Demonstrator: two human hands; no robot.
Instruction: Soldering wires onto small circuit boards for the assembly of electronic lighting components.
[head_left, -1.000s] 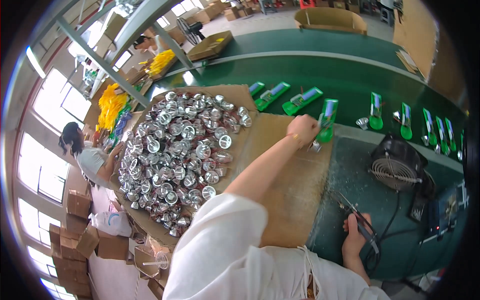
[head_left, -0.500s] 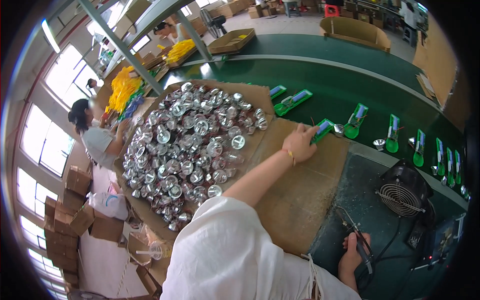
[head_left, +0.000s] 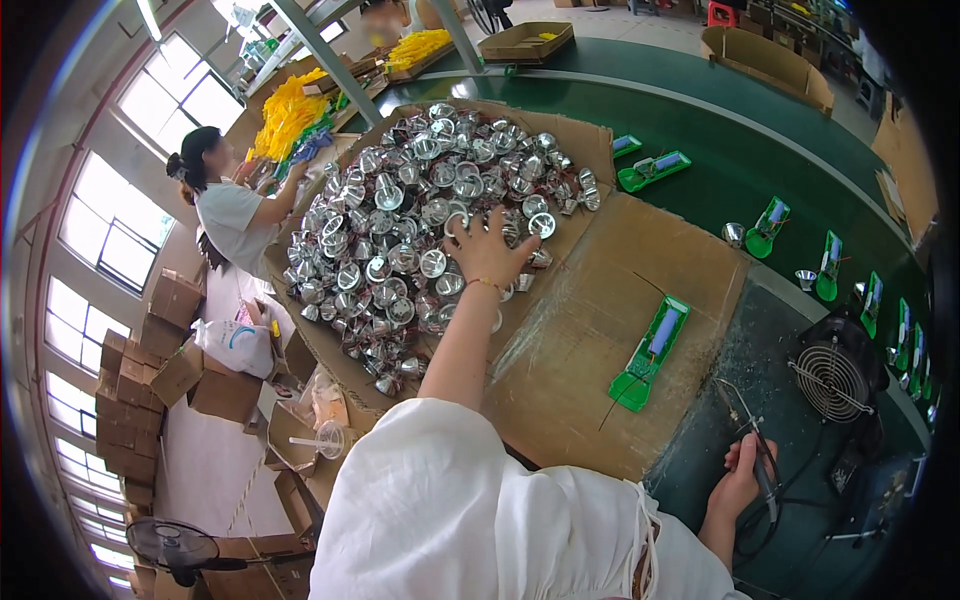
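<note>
Fingers spread, my left hand [head_left: 487, 250] rests over a heap of shiny silver reflector cups [head_left: 400, 215] with thin wires, piled on cardboard. Nothing is visibly gripped in it. A green plastic casing [head_left: 632, 390] with a bluish-purple cylindrical cell [head_left: 663, 330] and thin wires lies on the flat cardboard sheet [head_left: 560, 340] to the right of that hand. At the lower right my right hand [head_left: 738, 482] is closed around the handle of a soldering iron [head_left: 764, 478], whose thin tip points up and left, away from the casing.
More green casings [head_left: 768, 228], several with reflector cups beside them, line the green conveyor [head_left: 700, 190]. A small black fan with a round grille [head_left: 832, 382] stands right of the iron, near a dark box [head_left: 885, 500] with cables. A co-worker [head_left: 235, 210] sits at the left.
My left hand has gone from the casing by the conveyor to the reflector heap at left. A green casing now lies on the cardboard. My right hand keeps the iron; the view has shifted.
</note>
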